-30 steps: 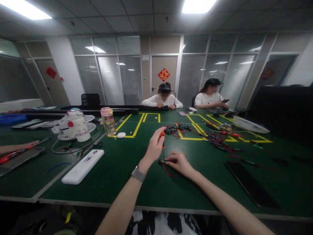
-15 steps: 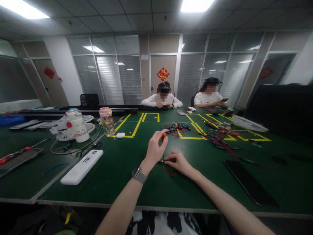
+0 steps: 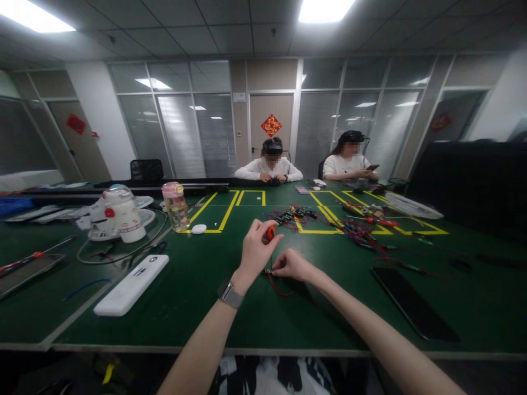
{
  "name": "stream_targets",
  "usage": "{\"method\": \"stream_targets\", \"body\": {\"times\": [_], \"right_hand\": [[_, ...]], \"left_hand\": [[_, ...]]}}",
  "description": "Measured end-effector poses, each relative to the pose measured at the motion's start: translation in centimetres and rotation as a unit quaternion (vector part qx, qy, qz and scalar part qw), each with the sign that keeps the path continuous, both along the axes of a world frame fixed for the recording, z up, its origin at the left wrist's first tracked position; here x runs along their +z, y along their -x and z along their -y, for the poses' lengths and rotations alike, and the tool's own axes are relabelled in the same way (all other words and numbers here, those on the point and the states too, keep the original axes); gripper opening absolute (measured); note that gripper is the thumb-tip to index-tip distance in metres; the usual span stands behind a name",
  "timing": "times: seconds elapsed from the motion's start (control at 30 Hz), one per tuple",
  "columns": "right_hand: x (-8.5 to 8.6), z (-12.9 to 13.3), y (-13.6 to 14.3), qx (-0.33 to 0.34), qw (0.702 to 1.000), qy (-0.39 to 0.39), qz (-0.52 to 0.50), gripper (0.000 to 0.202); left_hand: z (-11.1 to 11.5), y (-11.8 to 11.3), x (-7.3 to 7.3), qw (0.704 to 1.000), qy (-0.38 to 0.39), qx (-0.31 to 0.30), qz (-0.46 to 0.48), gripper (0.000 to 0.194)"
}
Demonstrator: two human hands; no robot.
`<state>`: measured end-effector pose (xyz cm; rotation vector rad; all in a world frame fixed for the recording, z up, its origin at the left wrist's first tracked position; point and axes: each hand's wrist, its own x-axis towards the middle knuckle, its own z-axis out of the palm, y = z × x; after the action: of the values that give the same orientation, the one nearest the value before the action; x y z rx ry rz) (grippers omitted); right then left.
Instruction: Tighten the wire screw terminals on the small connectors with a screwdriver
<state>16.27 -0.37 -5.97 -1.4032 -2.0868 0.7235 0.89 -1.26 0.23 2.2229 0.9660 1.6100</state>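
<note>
My left hand (image 3: 252, 252), with a watch on its wrist, is closed around the orange-and-black handle of a screwdriver (image 3: 270, 233). The tool stands upright, its thin shaft pointing down. Just below, the fingertips of my right hand (image 3: 294, 265) pinch a small green terminal block (image 3: 268, 271) against the green table. A red wire (image 3: 280, 293) curves out from the block toward me. Where the screwdriver's tip meets the block is too small to make out. Beyond my hands lies a pile of similar green pieces with red and blue wires (image 3: 294, 215).
A white power bank (image 3: 132, 285) lies to the left, a black phone (image 3: 414, 302) to the right. A pink-lidded bottle (image 3: 176, 207) and a white jug (image 3: 128, 215) stand farther left. More tangled wires (image 3: 362, 233) lie at right. Two people sit across the table (image 3: 197, 323).
My left hand has turned slightly, showing more of the orange handle. Both hands stay over the terminal block. The whole view has shifted a little.
</note>
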Motion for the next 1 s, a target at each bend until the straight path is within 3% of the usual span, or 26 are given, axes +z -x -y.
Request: {"method": "stream_targets", "body": {"times": [0.13, 0.2, 0.33, 0.5, 1.0], "right_hand": [[-0.1, 0.1, 0.0, 0.002, 1.0, 0.009, -0.015, 0.015], [-0.4, 0.4, -0.1, -0.001, 1.0, -0.023, -0.019, 0.016], [-0.9, 0.9, -0.3, 0.002, 0.995, -0.096, -0.018, 0.015], [-0.9, 0.8, -0.6, 0.018, 0.995, -0.091, -0.032, 0.014], [-0.9, 0.9, -0.7, 0.014, 0.997, -0.068, -0.044, 0.013]], "left_hand": [[-0.1, 0.2, 0.1, 0.996, 0.031, -0.08, 0.02, 0.031], [-0.2, 0.3, 0.0, 0.995, 0.036, -0.089, 0.03, 0.032], [-0.5, 0.5, -0.1, 0.999, 0.014, -0.018, 0.037, 0.027], [-0.8, 0.7, -0.3, 0.998, -0.004, 0.038, 0.04, 0.024], [-1.0, 0.9, -0.1, 0.996, -0.012, 0.073, 0.053, 0.023]]}}
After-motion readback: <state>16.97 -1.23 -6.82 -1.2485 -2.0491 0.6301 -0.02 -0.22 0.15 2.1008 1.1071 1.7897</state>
